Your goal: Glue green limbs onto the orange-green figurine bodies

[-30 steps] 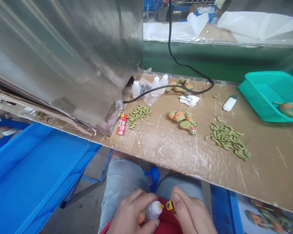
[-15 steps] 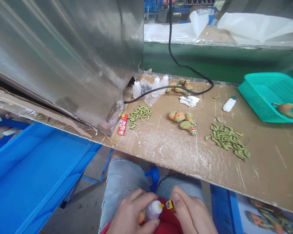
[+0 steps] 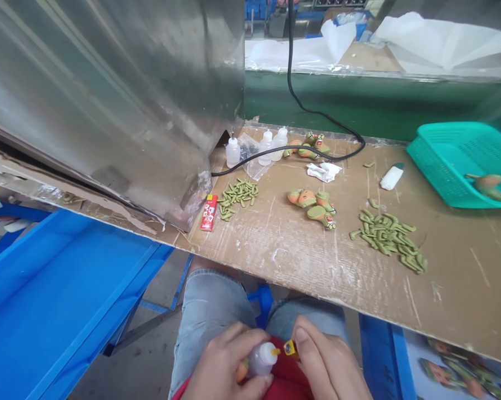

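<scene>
My left hand [image 3: 228, 364] is closed around a small white squeeze bottle [image 3: 261, 358] with a yellow tip, which points right. Tucked in the same hand is a small orange and green piece [image 3: 242, 369], mostly hidden by fingers. In my right hand [image 3: 327, 361], closed, is what looks like a yellow lighter [image 3: 290, 348]; its metal end faces the bottle's tip, with a narrow gap between them. No flame shows. Both hands are low over my lap, in front of the table edge.
On the cardboard-covered table [image 3: 259, 250] lie green stick pieces [image 3: 387, 236], orange-green figures [image 3: 312, 206], a red packet [image 3: 209, 213] and several bottles [image 3: 233, 153]. A black cable [image 3: 334, 119] crosses behind. A teal basket [image 3: 437, 166] stands right; a metal panel [image 3: 129, 100] rises left.
</scene>
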### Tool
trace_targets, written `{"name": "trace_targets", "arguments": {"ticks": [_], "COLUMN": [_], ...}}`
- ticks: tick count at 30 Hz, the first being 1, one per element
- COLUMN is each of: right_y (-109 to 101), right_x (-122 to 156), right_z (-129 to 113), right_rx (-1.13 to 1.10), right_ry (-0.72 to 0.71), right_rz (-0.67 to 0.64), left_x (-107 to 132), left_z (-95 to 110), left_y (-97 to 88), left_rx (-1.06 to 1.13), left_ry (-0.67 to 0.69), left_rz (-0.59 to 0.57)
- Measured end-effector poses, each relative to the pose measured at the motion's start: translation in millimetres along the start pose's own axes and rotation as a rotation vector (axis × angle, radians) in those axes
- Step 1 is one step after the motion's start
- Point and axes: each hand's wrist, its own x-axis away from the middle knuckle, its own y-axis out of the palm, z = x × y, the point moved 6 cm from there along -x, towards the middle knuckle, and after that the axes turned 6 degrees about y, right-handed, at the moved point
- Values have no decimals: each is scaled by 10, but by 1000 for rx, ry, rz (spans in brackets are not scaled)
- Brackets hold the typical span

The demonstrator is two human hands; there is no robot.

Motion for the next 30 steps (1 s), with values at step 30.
{"name": "trace_targets", "arguments": {"ticks": [30], "right_y": [111], "right_x": [-58], "right_z": [-209], "right_rx": [-1439], "right_ry": [465], "right_rz": [-373], "left_x": [-903], "left_z": [504], "left_y": [-880], "left_rx": [-42], "left_ry": [229], "left_rz": [518]}}
